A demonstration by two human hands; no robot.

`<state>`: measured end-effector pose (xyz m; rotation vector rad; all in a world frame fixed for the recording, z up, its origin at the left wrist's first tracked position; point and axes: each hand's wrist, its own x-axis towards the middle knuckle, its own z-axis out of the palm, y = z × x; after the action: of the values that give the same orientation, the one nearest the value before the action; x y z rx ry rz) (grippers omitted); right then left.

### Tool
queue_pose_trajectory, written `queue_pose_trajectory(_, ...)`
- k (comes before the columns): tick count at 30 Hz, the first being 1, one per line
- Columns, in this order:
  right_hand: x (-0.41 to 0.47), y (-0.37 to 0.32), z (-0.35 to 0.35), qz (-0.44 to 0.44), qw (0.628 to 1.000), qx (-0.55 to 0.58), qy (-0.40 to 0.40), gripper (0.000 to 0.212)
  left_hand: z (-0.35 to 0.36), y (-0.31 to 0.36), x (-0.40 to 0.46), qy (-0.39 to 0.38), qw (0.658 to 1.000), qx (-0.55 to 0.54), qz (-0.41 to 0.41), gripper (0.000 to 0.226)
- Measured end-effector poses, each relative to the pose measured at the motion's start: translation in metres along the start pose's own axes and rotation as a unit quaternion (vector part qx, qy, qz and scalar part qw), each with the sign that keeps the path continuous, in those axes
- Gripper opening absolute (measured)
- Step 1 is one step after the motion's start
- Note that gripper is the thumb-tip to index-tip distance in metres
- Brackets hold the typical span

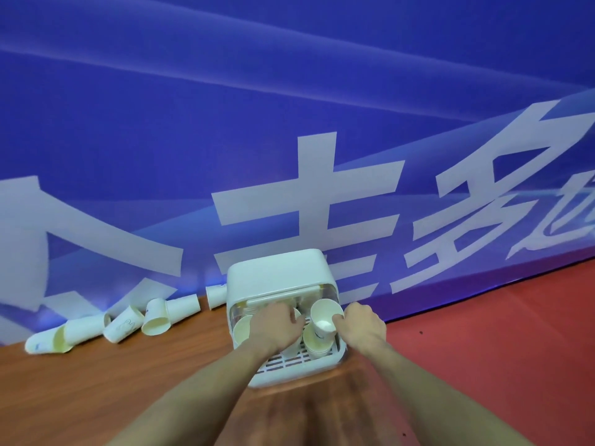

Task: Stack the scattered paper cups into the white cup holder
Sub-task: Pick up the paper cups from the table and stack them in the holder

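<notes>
The white cup holder [277,272] stands on the wooden table against the blue wall, its front open over a slatted tray. My right hand [363,323] pinches the rim of a paper cup [323,315] tilted toward me at the holder's right side, above another cup [317,344] standing on the tray. My left hand [277,326] reaches into the holder with curled fingers over a cup [241,329] on the left; its grip is hidden. Several scattered paper cups [154,317] lie on the table to the left.
The wooden table [128,381] ends just right of the holder, where a red floor [499,333] begins. A blue banner wall [289,123] with large white characters stands right behind the holder and cups.
</notes>
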<state>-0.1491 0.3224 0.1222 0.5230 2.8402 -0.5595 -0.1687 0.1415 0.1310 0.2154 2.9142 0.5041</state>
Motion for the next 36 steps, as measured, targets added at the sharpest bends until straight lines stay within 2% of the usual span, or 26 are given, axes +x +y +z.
queue_pose_trajectory(5, 0.01, -0.001, 0.019, -0.011, 0.999, -0.024, -0.021, 0.03, 0.006, -0.009, 0.0, -0.007, 0.995, 0.085, 0.043, 0.042)
queue_pose_trajectory(16, 0.017, 0.0, 0.055, -0.015, 0.995, -0.065, -0.068, 0.036, 0.022, -0.035, -0.014, -0.032, 0.997, 0.073, 0.011, 0.037)
queue_pose_trajectory(23, 0.009, -0.004, 0.038, -0.017, 0.994, -0.093, -0.047, 0.035, 0.01, -0.041, -0.021, -0.02, 0.994, 0.105, 0.025, 0.036)
queue_pose_trajectory(28, 0.002, -0.046, 0.007, -0.069, 0.995, -0.075, -0.018, 0.037, -0.024, -0.046, -0.022, 0.012, 0.991, 0.128, 0.043, 0.035)
queue_pose_trajectory(36, -0.022, -0.137, -0.026, -0.172, 0.983, -0.05, 0.03, 0.03, -0.097, -0.098, -0.03, 0.067, 0.984, 0.164, -0.008, 0.037)
